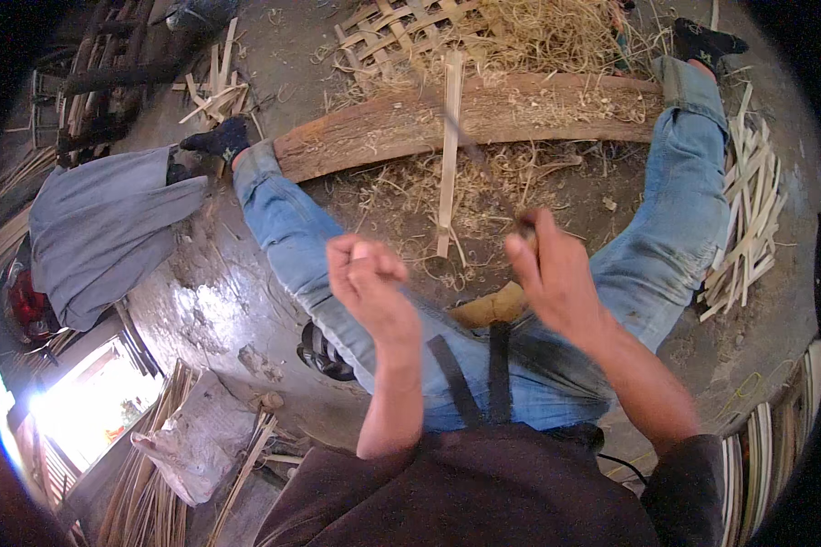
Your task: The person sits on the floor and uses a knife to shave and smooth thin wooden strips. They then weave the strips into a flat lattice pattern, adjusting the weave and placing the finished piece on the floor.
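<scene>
Pale split bamboo lies all about a person sitting on the floor with legs spread in blue jeans. The left hand [367, 273] is curled into a loose fist, fingers folded together; whether anything thin is pinched inside it cannot be told. The right hand [552, 269] is also closed, gripping something dark at its far end near the thumb, blurred and too small to name. Between and just beyond the two hands a long flat bamboo strip [448, 155] stands nearly upright in the view, its near end close to the hands, its far end resting across a rough brown wooden plank [483, 114] that lies between the person's feet.

At far left a grey cloth [100, 228] is heaped on the floor. Curly shavings [401, 196] are scattered over the dirt between the legs. Beyond the plank lies a loosely woven bamboo mat [401, 32] with a mound of stringy fibres. At right, beside the right leg, a bundle of cut bamboo slats [748, 219] lies fanned out on the floor.
</scene>
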The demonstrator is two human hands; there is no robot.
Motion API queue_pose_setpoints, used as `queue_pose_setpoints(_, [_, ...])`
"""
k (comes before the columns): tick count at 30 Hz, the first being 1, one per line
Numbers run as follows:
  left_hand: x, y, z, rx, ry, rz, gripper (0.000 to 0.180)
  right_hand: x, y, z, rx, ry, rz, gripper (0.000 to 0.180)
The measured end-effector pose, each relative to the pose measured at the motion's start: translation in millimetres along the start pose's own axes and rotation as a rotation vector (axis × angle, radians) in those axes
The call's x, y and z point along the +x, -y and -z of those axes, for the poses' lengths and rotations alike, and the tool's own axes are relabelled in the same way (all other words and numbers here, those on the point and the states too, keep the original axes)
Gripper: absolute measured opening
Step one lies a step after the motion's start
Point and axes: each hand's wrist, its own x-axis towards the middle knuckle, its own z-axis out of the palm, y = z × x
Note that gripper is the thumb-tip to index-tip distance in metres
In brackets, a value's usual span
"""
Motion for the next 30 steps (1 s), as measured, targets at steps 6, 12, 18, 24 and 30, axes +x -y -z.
queue_pose_setpoints(6, [43, 80, 30, 1.006, 0.502, -0.103, 0.024, 11, -53, -7, 0.18, -0.107, -0.15, 0.039])
queue_pose_setpoints(12, [23, 147, 18, 1.485, 0.839, 0.235, 0.047, 21, -73, -22, 0.247, -0.085, -0.223, 0.041])
queue_pose_setpoints(18, [24, 162, -2, 1.644, 0.847, 0.062, 0.048, 28, -88, -22, 0.212, -0.131, -0.172, 0.036])
queue_pose_setpoints(24, [21, 181, 1, 1.515, 0.78, 0.008, 0.034, 25, -86, -19, 0.245, -0.174, -0.179, 0.037])
queue_pose_setpoints(30, [25, 160, -5, 1.434, 0.568, -0.133, 0.03, 30, -98, -14, 0.251, -0.197, -0.205, 0.037])
